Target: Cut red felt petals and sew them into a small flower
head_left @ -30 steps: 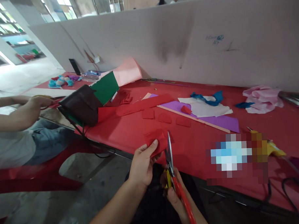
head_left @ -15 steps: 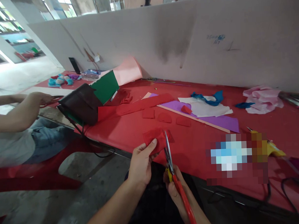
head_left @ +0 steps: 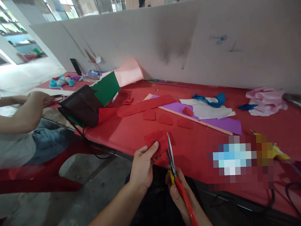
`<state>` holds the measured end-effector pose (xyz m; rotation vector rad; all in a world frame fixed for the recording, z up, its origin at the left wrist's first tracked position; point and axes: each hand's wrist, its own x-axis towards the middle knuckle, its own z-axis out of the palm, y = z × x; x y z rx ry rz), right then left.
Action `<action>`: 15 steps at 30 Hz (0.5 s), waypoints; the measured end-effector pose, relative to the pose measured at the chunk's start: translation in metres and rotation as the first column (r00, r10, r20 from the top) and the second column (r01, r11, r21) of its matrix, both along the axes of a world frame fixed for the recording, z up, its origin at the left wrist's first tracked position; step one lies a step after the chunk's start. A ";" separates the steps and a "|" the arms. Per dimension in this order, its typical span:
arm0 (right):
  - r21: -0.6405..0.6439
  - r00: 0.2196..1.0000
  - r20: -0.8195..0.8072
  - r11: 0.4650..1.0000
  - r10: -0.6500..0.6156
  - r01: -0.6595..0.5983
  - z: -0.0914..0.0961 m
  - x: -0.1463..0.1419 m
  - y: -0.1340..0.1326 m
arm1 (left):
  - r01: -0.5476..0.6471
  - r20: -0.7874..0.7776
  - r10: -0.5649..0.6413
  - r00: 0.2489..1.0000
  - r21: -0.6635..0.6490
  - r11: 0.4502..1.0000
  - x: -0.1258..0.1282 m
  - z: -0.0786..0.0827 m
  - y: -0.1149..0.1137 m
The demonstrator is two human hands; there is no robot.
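Observation:
My left hand [head_left: 142, 164] pinches a piece of red fabric [head_left: 156, 140] between thumb and fingers, just over the table's front edge. In my right hand [head_left: 177, 188] is a pair of scissors [head_left: 184, 194] with red and yellow on the handles. Their blades stand apart, pointing away from me, right beside the fabric's right edge. Whether the blades touch the cloth I cannot tell. Small cut red pieces [head_left: 166, 119] lie on the table beyond my hands, and a long red strip [head_left: 145, 106] lies behind them.
The red table [head_left: 131, 140] runs along a white partition [head_left: 163, 43]. Purple sheet [head_left: 225, 123], white cloth [head_left: 209, 110] and pink cloth [head_left: 266, 102] lie at the right, near a yellow-handled tool [head_left: 280, 153]. A brown bag-like object [head_left: 81, 105] stands left, beside another person's arm [head_left: 24, 110].
The view has shifted very slightly. My hands, the red fabric and the scissors keep nearly the same pose; the other person's hands at the left have moved a little.

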<state>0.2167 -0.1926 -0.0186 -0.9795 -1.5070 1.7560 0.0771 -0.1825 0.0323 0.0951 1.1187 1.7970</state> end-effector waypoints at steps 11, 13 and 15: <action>0.010 0.996 0.078 0.999 -0.037 0.036 0.002 -0.003 -0.001 | -0.004 0.018 0.004 1.000 -0.030 1.000 0.004 0.003 -0.001; 0.037 0.995 0.088 0.998 -0.044 0.041 0.002 -0.002 0.000 | 0.003 0.020 -0.003 1.000 -0.032 0.999 0.003 0.003 -0.001; 0.064 0.994 0.101 0.997 -0.043 0.037 0.002 0.000 0.000 | 0.012 0.022 -0.012 1.000 -0.038 0.999 0.002 0.003 -0.001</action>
